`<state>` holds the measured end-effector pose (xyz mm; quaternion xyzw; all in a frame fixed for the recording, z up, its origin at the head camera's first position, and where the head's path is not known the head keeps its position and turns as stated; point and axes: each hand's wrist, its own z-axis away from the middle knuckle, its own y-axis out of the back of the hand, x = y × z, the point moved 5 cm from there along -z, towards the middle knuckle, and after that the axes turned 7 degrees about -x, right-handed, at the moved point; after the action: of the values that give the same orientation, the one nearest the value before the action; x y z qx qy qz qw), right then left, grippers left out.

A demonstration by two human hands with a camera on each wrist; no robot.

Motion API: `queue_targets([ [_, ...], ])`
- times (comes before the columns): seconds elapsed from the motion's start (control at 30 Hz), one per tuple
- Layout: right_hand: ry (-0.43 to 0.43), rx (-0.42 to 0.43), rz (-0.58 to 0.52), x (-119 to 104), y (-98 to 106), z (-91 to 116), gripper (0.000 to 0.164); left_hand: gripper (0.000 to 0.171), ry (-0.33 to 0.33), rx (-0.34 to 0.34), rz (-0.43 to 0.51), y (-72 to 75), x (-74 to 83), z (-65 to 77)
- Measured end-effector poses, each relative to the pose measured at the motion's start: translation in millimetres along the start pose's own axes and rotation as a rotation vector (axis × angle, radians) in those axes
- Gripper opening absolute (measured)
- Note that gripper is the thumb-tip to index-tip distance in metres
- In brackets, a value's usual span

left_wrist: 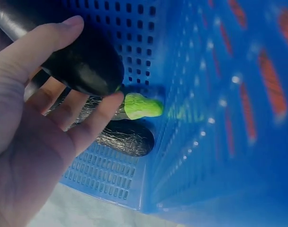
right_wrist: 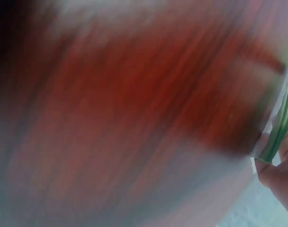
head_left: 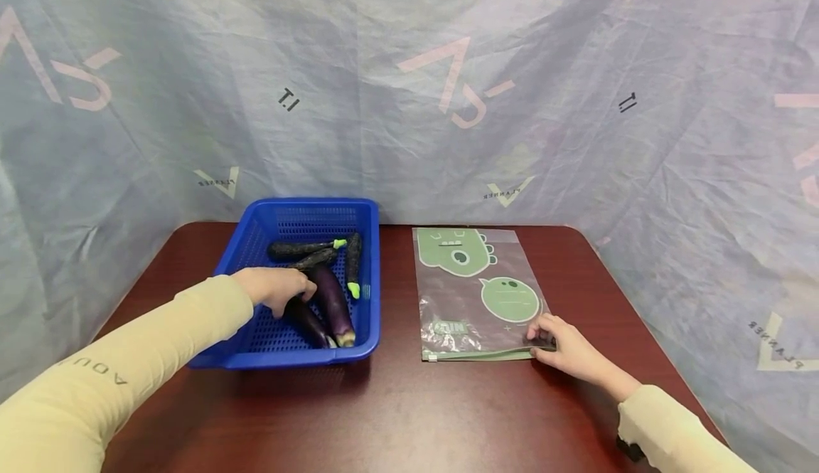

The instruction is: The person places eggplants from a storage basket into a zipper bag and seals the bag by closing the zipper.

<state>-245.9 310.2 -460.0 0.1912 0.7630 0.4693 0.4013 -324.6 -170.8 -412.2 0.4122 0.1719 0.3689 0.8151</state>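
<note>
My left hand [head_left: 281,289] reaches into a blue plastic basket [head_left: 367,349] on the left and grips a glossy dark eggplant [head_left: 308,325]. In the left wrist view the thumb lies on one side of this eggplant [left_wrist: 89,61], with fingers curled round the other. A purple eggplant [head_left: 331,302] lies right beside it. Behind them are dark wrinkled vegetables [head_left: 353,263] with bright green ends. A clear zip bag [head_left: 451,291] with green cartoon prints lies flat on the right. My right hand [head_left: 566,345] pinches its near right corner, at the green zip strip [right_wrist: 279,135].
The basket's raised walls surround the left hand. A reddish-brown table [head_left: 397,416] carries the basket and the bag. Grey printed fabric [head_left: 358,103] hangs behind the table and along both sides. The bag's white slider [head_left: 431,357] sits at the near left corner.
</note>
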Motion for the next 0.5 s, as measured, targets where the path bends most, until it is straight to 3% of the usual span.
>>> queue_targets([
  [0.23,-0.123,0.003,-0.127,4.7,-2.0,-1.0,0.026,0.043,0.013,-0.003,-0.012,3.1,-0.5,6.1],
  [0.5,-0.251,0.002,-0.113,8.3,-3.4,2.7,0.023,0.043,0.057,-0.028,0.044,7.1,-5.9,10.2],
])
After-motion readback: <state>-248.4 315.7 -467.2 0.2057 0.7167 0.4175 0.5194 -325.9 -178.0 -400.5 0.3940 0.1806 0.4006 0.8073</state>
